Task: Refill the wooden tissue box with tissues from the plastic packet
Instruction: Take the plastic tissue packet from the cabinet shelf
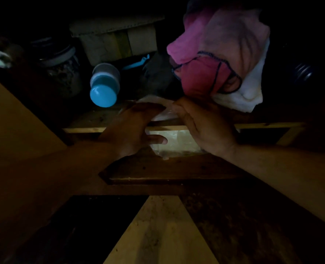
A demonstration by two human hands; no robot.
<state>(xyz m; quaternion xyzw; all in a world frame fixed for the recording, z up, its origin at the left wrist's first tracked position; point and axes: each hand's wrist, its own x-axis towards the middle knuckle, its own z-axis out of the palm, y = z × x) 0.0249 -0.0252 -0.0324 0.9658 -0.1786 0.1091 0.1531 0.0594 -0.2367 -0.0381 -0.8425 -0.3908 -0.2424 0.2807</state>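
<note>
Left of centre, the left hand (131,128) lies palm-down over the crinkly clear plastic packet of white tissues (174,139), fingers curled over its upper edge and thumb stretched across its lit face, so it is gripping the packet. The packet sits mid-frame, seemingly down in the dark wooden tissue box (158,169), though the gloom makes that hard to swear to. It looks light, soft and squashy, the film slippery; I'd hold it by both short ends rather than pinch the middle. Its long axis runs left to right across the frame, broad face turned up toward the camera. To the right, the right hand (205,126) pinches the packet's upper right edge with closed fingers.
</note>
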